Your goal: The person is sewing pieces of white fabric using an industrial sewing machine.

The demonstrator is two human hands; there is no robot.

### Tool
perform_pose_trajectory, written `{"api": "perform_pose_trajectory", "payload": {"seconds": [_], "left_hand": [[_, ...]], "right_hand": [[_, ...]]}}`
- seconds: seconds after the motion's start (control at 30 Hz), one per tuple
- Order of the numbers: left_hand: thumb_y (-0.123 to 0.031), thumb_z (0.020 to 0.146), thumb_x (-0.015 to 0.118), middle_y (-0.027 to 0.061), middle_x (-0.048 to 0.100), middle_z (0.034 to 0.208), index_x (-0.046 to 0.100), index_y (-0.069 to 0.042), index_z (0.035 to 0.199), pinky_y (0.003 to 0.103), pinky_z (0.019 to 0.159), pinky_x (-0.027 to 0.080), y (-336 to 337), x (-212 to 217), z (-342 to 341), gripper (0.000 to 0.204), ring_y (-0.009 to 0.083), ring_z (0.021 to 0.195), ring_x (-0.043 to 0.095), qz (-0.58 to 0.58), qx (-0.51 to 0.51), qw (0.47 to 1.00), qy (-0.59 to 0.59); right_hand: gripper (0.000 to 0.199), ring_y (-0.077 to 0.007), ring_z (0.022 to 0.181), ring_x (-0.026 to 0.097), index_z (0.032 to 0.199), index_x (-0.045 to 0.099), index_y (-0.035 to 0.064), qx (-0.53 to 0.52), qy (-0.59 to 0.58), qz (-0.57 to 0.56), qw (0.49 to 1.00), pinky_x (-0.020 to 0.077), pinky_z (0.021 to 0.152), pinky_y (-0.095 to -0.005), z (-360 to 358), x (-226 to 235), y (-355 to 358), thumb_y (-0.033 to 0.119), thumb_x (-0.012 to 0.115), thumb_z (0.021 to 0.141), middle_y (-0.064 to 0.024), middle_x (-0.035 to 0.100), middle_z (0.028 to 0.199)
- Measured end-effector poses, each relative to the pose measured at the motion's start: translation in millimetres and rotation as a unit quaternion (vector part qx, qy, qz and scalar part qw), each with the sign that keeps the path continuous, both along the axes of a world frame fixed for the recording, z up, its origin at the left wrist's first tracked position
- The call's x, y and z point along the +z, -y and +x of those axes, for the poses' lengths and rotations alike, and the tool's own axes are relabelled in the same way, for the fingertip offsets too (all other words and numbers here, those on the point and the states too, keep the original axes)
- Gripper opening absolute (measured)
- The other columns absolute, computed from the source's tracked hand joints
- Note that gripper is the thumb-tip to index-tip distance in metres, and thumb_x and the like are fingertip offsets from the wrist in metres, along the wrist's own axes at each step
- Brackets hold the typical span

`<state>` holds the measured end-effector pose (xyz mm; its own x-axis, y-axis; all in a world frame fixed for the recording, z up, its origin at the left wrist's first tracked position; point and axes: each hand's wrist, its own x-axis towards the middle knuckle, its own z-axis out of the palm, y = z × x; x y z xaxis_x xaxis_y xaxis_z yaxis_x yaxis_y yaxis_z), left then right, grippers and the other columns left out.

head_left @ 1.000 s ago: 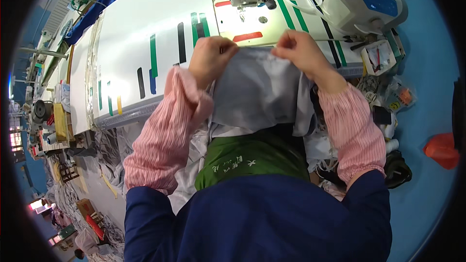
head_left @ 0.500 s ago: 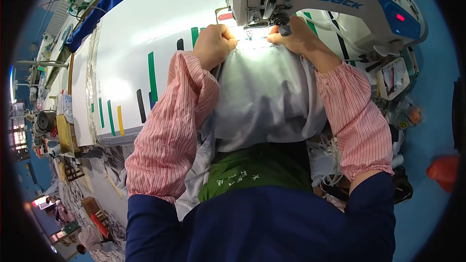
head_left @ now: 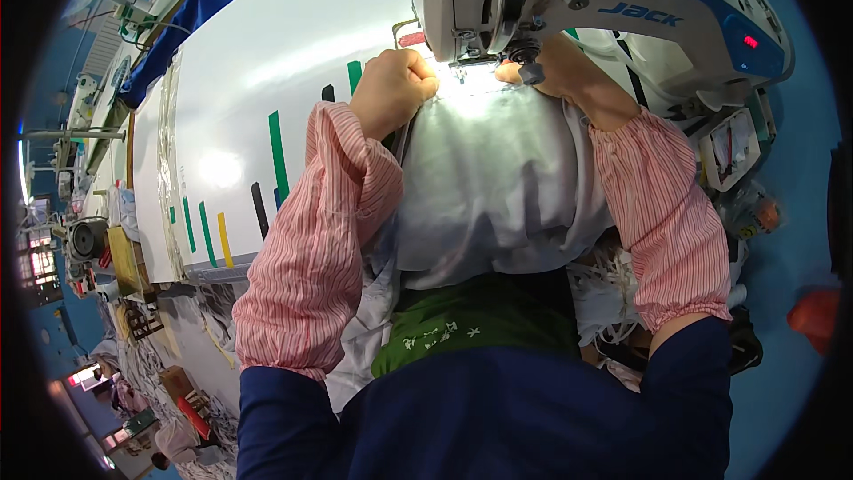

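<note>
Left hand (head_left: pixel 391 89) stayed fisted on grey fabric (head_left: pixel 498 178) | right hand (head_left: pixel 555 71) pressed it, fingers hidden, grip unclear | fabric edge had moved up the tabletop (head_left: pixel 258 71) under the sewing machine (head_left: pixel 569 0) needle since a second before | stitching seemingly ready

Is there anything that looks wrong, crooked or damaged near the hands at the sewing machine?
Nothing stands out. Both hands, left hand and right hand, press the grey fabric flat under the sewing machine head; the fabric shows no tear or stain.
</note>
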<state>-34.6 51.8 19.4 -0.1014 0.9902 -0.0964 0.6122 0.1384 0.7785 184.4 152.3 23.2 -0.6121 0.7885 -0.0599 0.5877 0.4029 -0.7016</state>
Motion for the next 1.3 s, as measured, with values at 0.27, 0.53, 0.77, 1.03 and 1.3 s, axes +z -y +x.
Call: {"api": "perform_pose_trajectory", "payload": {"seconds": [0.27,0.53,0.77,1.03,1.3], "left_hand": [[-0.009,0.08,0.072,0.006,0.066,0.066,0.068,0.007,0.085,0.023,0.054,0.043,-2.1,2.1,0.9,0.017,0.0073,0.059,0.056,-0.007,-0.008,0.999,-0.045],[-0.012,0.076,0.068,0.0152,0.067,0.067,0.07,0.0,0.076,0.033,0.061,0.05,-13.0,-1.7,-3.8,0.013,0.024,0.061,0.065,0.021,0.003,0.998,-0.052],[-0.012,0.076,0.069,0.0145,0.067,0.067,0.07,0.0,0.076,0.033,0.063,0.05,-14.4,4.2,-1.5,0.012,0.0249,0.062,0.066,0.008,-0.002,0.997,-0.073],[-0.012,0.076,0.069,0.0143,0.069,0.071,0.071,0.001,0.079,0.033,0.063,0.051,-11.3,8.5,1.6,0.013,0.0247,0.064,0.066,-0.015,-0.008,0.996,-0.086],[-0.011,0.076,0.069,0.0127,0.067,0.068,0.068,0.001,0.078,0.032,0.06,0.049,0.6,-1.4,4.2,0.013,0.0199,0.062,0.064,-0.007,0.01,1.0,-0.013]], "right_hand": [[0.034,-0.0198,0.071,0.059,0.098,0.066,-0.0041,-0.006,0.05,-0.052,0.997,0.048,0.066,-0.0336,1.8,21.9,10.5,0.023,0.074,0.079,-0.0142,0.067,0.083],[0.032,-0.0328,0.071,0.063,0.088,0.069,-0.0023,0.059,0.15,0.123,0.979,0.0496,0.068,-0.04,-22.4,-1.8,-17.8,0.027,0.073,0.076,-0.019,0.067,0.077],[0.033,-0.0307,0.072,0.063,0.084,0.065,-0.0036,0.039,-0.123,0.243,0.961,0.0482,0.066,-0.0372,10.3,-6.6,1.4,0.025,0.077,0.073,-0.0185,0.065,0.079],[0.026,-0.0246,0.085,0.063,0.096,0.066,0.0015,0.038,-0.151,0.292,0.944,0.0474,0.073,-0.0348,13.1,5.4,33.3,0.015,0.078,0.078,-0.011,0.069,0.096],[0.016,-0.0146,0.062,0.063,0.085,0.068,-0.0004,-0.035,-0.306,-0.058,0.95,0.0478,0.057,-0.0279,4.8,5.4,36.5,0.011,0.077,0.078,-0.0086,0.068,0.074]]}}
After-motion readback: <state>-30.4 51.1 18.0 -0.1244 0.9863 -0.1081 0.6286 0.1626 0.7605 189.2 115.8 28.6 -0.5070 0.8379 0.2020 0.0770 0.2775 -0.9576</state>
